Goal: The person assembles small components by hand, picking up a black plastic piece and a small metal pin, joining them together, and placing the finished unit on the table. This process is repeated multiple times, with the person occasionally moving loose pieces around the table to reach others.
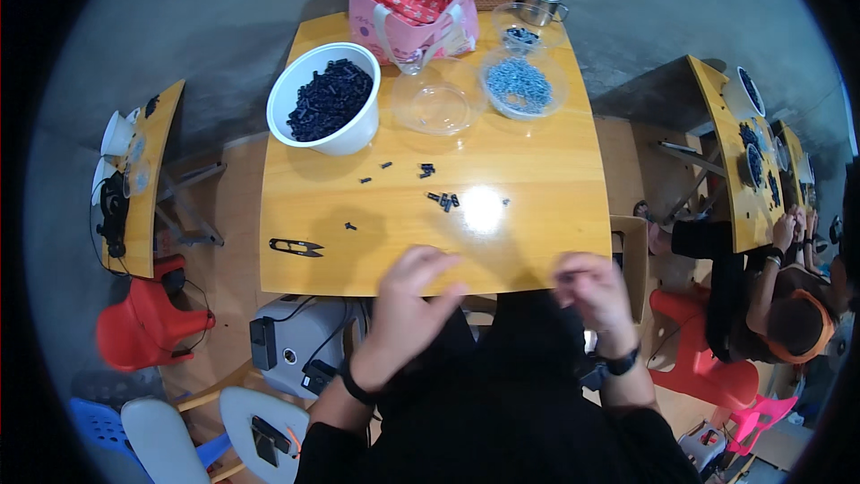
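My left hand (414, 300) is over the table's front edge, fingers and thumb apart, with nothing seen in it. At the right end of that edge, my right hand (596, 291) pinches a small black part (567, 277); the fingers hide most of it. Several small black cylindrical parts (445, 202) lie in a loose cluster ahead of my hands. Another little group of black parts (426, 169) rests farther back, and single ones are scattered to the left. Black thread snips (296, 247) lie near the table's left front corner.
On the wooden table (537, 161) stand a white tub (278, 112) of black parts, a clear lid-like dish (436, 109), a clear bowl of silvery screws (519, 86) and a pink bag (412, 0). A person (793, 314) works at a table on the right.
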A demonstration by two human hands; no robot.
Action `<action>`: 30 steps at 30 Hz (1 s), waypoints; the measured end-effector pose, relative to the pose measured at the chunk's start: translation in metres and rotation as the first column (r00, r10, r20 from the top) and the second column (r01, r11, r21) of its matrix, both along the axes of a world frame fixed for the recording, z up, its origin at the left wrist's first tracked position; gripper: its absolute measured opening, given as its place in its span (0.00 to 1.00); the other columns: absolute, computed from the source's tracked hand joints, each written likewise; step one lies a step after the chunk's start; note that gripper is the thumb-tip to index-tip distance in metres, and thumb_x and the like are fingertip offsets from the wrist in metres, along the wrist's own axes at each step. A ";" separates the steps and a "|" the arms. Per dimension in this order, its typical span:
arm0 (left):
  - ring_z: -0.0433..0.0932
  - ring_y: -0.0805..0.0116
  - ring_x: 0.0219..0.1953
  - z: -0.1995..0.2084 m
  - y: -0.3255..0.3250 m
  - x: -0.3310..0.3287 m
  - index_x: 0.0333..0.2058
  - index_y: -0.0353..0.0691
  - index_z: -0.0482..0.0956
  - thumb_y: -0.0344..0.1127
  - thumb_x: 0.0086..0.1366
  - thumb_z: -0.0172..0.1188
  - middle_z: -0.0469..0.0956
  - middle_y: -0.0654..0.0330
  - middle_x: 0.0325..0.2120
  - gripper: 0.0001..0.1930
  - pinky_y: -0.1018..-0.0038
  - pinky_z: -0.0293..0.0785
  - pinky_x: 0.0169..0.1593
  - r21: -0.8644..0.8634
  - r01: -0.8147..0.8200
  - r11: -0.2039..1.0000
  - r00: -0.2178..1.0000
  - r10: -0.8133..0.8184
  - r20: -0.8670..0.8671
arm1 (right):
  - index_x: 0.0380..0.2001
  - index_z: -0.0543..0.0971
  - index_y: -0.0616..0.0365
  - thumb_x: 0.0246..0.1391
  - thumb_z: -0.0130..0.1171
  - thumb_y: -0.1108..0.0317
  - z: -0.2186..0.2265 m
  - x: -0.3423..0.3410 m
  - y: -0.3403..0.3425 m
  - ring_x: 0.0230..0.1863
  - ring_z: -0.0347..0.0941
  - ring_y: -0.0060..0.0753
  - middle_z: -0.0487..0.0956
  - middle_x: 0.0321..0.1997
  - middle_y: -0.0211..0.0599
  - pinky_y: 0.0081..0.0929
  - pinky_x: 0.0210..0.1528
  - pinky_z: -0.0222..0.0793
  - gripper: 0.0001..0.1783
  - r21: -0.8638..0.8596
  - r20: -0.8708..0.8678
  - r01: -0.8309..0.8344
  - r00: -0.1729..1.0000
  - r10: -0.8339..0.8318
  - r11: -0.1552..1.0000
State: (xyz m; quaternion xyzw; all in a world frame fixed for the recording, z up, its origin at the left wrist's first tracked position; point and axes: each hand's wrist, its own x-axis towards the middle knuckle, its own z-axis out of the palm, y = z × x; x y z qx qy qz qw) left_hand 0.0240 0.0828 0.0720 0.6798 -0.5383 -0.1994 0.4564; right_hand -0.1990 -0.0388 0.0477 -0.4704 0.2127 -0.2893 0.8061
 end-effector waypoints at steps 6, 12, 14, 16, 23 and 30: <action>0.75 0.57 0.28 -0.039 -0.021 0.110 0.31 0.33 0.76 0.28 0.50 0.60 0.74 0.52 0.24 0.08 0.68 0.70 0.32 0.189 -0.355 0.916 0.915 0.299 0.271 | 0.30 0.78 0.63 0.50 0.60 0.68 -0.068 -0.150 -0.050 0.21 0.63 0.10 0.73 0.20 0.23 0.09 0.24 0.57 0.08 -0.474 -0.589 0.506 0.427 -0.686 0.721; 0.74 0.51 0.31 -0.060 -0.060 0.129 0.32 0.33 0.75 0.25 0.48 0.60 0.74 0.51 0.26 0.10 0.64 0.70 0.35 0.234 -0.283 0.930 0.889 0.163 0.429 | 0.40 0.76 0.68 0.46 0.61 0.70 -0.111 -0.151 -0.078 0.29 0.69 0.18 0.76 0.27 0.31 0.18 0.33 0.66 0.17 -0.700 -0.625 0.304 0.178 -0.760 0.647; 0.74 0.51 0.31 -0.064 -0.063 0.130 0.29 0.33 0.74 0.24 0.47 0.59 0.74 0.50 0.26 0.08 0.64 0.70 0.35 0.237 -0.242 0.941 0.899 0.126 0.420 | 0.38 0.76 0.68 0.45 0.61 0.74 -0.077 -0.105 -0.075 0.30 0.70 0.17 0.77 0.28 0.32 0.18 0.34 0.67 0.14 -0.725 -0.503 0.376 0.285 -0.816 0.578; 0.73 0.51 0.31 -0.069 -0.066 0.129 0.28 0.33 0.74 0.23 0.47 0.59 0.73 0.50 0.26 0.08 0.64 0.69 0.35 0.281 -0.201 0.938 0.921 0.083 0.382 | 0.34 0.78 0.65 0.45 0.60 0.76 -0.058 -0.058 -0.066 0.29 0.72 0.19 0.78 0.27 0.33 0.18 0.33 0.68 0.10 -0.649 -0.461 0.399 0.472 -0.752 0.648; 0.73 0.51 0.29 -0.063 -0.080 0.088 0.27 0.33 0.73 0.23 0.47 0.60 0.72 0.50 0.24 0.07 0.64 0.69 0.33 0.269 0.007 0.963 0.966 -0.076 0.247 | 0.28 0.79 0.61 0.41 0.61 0.76 -0.037 0.076 -0.053 0.21 0.70 0.32 0.73 0.22 0.38 0.21 0.25 0.66 0.06 -0.845 -0.440 -0.133 0.724 -0.531 0.519; 0.74 0.63 0.25 -0.026 -0.062 0.058 0.28 0.32 0.75 0.21 0.48 0.60 0.73 0.54 0.25 0.07 0.76 0.69 0.28 0.171 -0.042 0.984 0.960 -0.008 0.280 | 0.27 0.78 0.62 0.44 0.62 0.75 -0.060 0.075 -0.060 0.24 0.73 0.26 0.75 0.24 0.34 0.20 0.26 0.68 0.05 -0.748 -0.487 -0.127 0.772 -0.408 0.652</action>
